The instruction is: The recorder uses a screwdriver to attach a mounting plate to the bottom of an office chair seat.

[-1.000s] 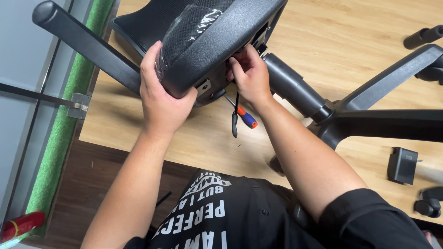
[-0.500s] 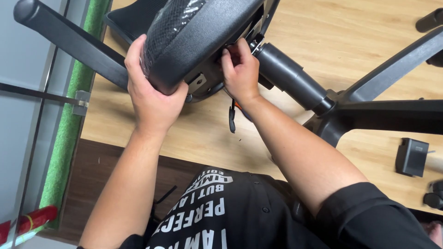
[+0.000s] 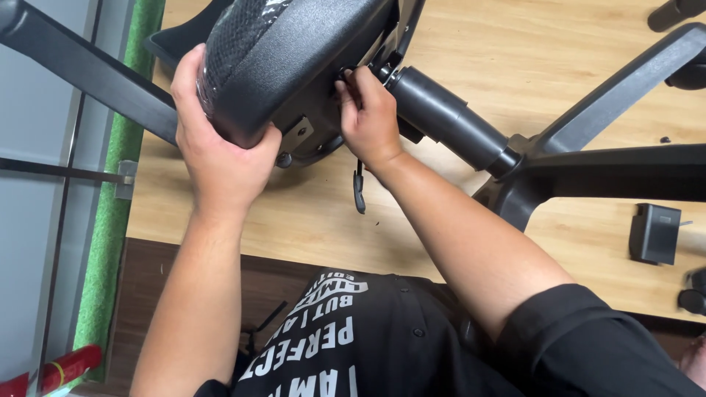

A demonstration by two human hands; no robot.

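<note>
A black office chair lies tipped on a light wooden surface (image 3: pixel 507 51). My left hand (image 3: pixel 220 154) clasps the rounded edge of its mesh-covered seat (image 3: pixel 294 44), thumb underneath. My right hand (image 3: pixel 371 117) reaches under the seat where the thick black column (image 3: pixel 448 121) meets the mechanism; its fingertips pinch a small black part there, which they mostly hide. A thin black lever (image 3: pixel 359 190) hangs just below that wrist. The column runs right into the star-shaped base (image 3: pixel 610 169).
A small black block (image 3: pixel 654 234) and a black caster (image 3: pixel 691 298) lie at the right. A long black bar (image 3: pixel 81 70) crosses the upper left. A green strip (image 3: pixel 110 242) borders the wood on the left, with a red object (image 3: pixel 51 371) at the bottom left.
The seat has come closer and further left in view. My right hand has moved up to the joint by the column. The orange-handled tool seen below it earlier is out of sight.
</note>
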